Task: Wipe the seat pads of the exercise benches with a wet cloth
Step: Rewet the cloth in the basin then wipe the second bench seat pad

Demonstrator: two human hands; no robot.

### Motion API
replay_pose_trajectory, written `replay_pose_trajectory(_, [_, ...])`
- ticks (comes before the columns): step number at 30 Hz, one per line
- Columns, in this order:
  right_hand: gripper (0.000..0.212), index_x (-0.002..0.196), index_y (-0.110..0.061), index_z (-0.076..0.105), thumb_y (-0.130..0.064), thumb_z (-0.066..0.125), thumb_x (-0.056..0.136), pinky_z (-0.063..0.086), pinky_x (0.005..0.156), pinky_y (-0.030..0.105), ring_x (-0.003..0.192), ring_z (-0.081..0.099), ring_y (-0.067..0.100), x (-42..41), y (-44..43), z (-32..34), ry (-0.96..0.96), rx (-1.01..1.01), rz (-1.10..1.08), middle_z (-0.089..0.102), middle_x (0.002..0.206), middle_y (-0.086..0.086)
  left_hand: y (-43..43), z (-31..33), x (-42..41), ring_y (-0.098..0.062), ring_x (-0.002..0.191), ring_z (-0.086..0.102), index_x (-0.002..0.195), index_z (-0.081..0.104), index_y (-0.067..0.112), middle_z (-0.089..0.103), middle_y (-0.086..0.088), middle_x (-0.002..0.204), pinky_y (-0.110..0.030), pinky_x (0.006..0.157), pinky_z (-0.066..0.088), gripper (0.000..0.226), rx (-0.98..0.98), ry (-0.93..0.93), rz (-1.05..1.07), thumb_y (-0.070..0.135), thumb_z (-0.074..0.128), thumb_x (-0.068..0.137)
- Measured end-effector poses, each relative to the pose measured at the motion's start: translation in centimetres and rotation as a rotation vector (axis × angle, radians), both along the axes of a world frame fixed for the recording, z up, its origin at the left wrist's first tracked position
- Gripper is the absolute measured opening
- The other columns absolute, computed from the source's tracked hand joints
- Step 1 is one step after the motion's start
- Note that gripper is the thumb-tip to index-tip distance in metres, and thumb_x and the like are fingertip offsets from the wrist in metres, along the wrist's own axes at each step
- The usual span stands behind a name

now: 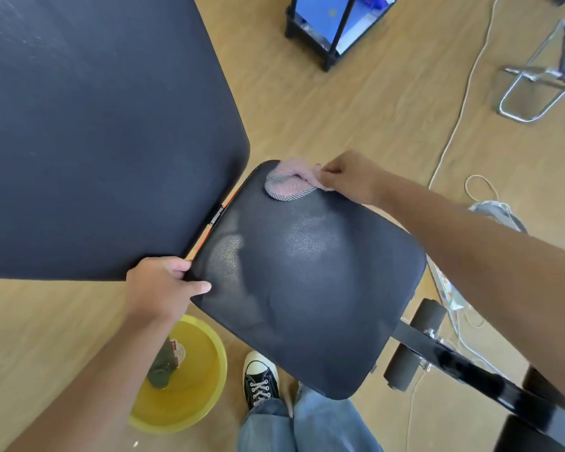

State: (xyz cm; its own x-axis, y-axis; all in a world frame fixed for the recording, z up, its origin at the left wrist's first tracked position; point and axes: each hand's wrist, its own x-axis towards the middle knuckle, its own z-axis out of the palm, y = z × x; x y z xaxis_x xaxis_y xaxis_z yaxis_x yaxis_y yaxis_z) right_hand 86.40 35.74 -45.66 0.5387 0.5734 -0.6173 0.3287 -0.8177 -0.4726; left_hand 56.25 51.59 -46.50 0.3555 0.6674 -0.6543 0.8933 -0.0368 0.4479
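Note:
The bench's black seat pad (307,288) fills the middle of the view, with damp shiny patches on it. A pink cloth (289,182) lies bunched on its far corner. My right hand (349,176) pinches the cloth's right edge. My left hand (163,288) grips the pad's near-left edge, thumb on top. The larger black back pad (95,125) lies to the upper left, joined at a hinge (217,215).
A yellow basin (190,376) with water and a dark cloth stands on the wooden floor at lower left, beside my shoe (261,378). The bench frame and foam rollers (415,347) extend to the lower right. A black cart (336,24), a chrome folding chair (542,76) and white cables (463,102) lie beyond.

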Motion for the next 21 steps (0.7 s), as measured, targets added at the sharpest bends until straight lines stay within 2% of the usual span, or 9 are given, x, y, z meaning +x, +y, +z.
replay_pose_trajectory(5, [0.054, 0.057, -0.012, 0.038, -0.034, 0.065, 0.097, 0.022, 0.056, 0.032, 0.059, 0.027, 0.018, -0.6, -12.8, 3.1, -0.037, -0.254, -0.100, 0.029, 0.062, 0.003, -0.1, 0.0, 0.0, -0.027, 0.082, 0.074, 0.116, 0.074, 0.011, 0.076, -0.011, 0.105, -0.043, 0.085, 0.059, 0.058, -0.018, -0.004, 0.015, 0.018, 0.093, 0.062])
replay_pose_trajectory(7, [0.054, 0.057, -0.011, 0.040, -0.032, 0.071, 0.095, 0.023, 0.057, 0.032, 0.060, 0.030, 0.018, -0.9, -12.6, 2.9, -0.037, -0.232, -0.126, 0.031, 0.062, 0.003, 0.0, -0.1, -0.1, -0.027, 0.082, 0.075, 0.115, 0.074, 0.011, 0.076, -0.010, 0.103, -0.044, 0.084, 0.059, 0.058, -0.030, -0.005, 0.022, 0.018, 0.093, 0.061])
replay_pose_trajectory(11, [0.041, 0.061, -0.017, 0.051, -0.031, 0.077, 0.090, 0.026, 0.056, 0.029, 0.058, 0.034, 0.014, -2.0, -6.1, 0.7, 0.047, -0.026, -0.142, 0.037, 0.063, -0.003, 0.2, -0.5, -0.3, -0.026, 0.083, 0.075, 0.114, 0.074, 0.013, 0.077, -0.008, 0.099, -0.045, 0.087, 0.058, 0.059, -0.029, 0.009, -0.001, 0.022, 0.094, 0.059])
replay_pose_trajectory(13, [0.038, 0.066, -0.010, 0.057, -0.032, 0.077, 0.091, 0.026, 0.054, 0.028, 0.057, 0.033, 0.014, -2.3, -6.1, 0.7, 0.026, -0.030, -0.184, 0.038, 0.063, -0.002, 0.3, -0.7, -0.4, -0.026, 0.082, 0.075, 0.112, 0.075, 0.015, 0.077, -0.006, 0.098, -0.046, 0.087, 0.058, 0.059, -0.025, 0.010, -0.004, 0.025, 0.094, 0.057])
replay_pose_trajectory(14, [0.042, 0.067, -0.007, 0.054, -0.033, 0.076, 0.092, 0.025, 0.053, 0.029, 0.057, 0.032, 0.015, -2.4, -7.5, 1.0, 0.013, -0.063, -0.215, 0.037, 0.063, -0.001, 0.3, -0.9, -0.4, -0.027, 0.082, 0.075, 0.112, 0.075, 0.016, 0.078, -0.006, 0.099, -0.047, 0.088, 0.058, 0.060, -0.026, 0.008, -0.011, 0.027, 0.094, 0.057])
replay_pose_trajectory(17, [0.056, 0.059, -0.013, 0.035, -0.036, 0.071, 0.094, 0.020, 0.051, 0.030, 0.054, 0.027, 0.017, -3.3, -13.7, 2.3, -0.047, -0.188, -0.360, 0.030, 0.059, 0.001, 0.4, -1.0, -0.4, -0.031, 0.085, 0.075, 0.114, 0.074, 0.015, 0.077, -0.008, 0.104, -0.050, 0.089, 0.058, 0.062, -0.038, 0.008, -0.008, 0.026, 0.095, 0.057])
replay_pose_trajectory(19, [0.054, 0.059, -0.009, 0.045, -0.042, 0.067, 0.096, 0.025, 0.051, 0.028, 0.052, 0.034, 0.018, -5.1, -16.9, 2.5, -0.010, -0.211, -0.527, 0.044, 0.055, 0.008, 0.5, -0.9, -0.4, -0.032, 0.085, 0.075, 0.115, 0.074, 0.014, 0.076, -0.010, 0.105, -0.051, 0.089, 0.058, 0.062, -0.047, 0.009, -0.009, 0.024, 0.095, 0.058])
replay_pose_trajectory(21, [0.056, 0.069, 0.004, 0.061, -0.045, 0.063, 0.098, 0.034, 0.055, 0.028, 0.057, 0.047, 0.020, -8.6, -18.3, 2.3, 0.069, -0.192, -0.702, 0.063, 0.062, 0.018, 0.5, -0.8, -0.3, -0.032, 0.083, 0.075, 0.116, 0.074, 0.013, 0.075, -0.008, 0.102, -0.049, 0.088, 0.058, 0.062, -0.066, 0.006, -0.011, 0.023, 0.095, 0.059])
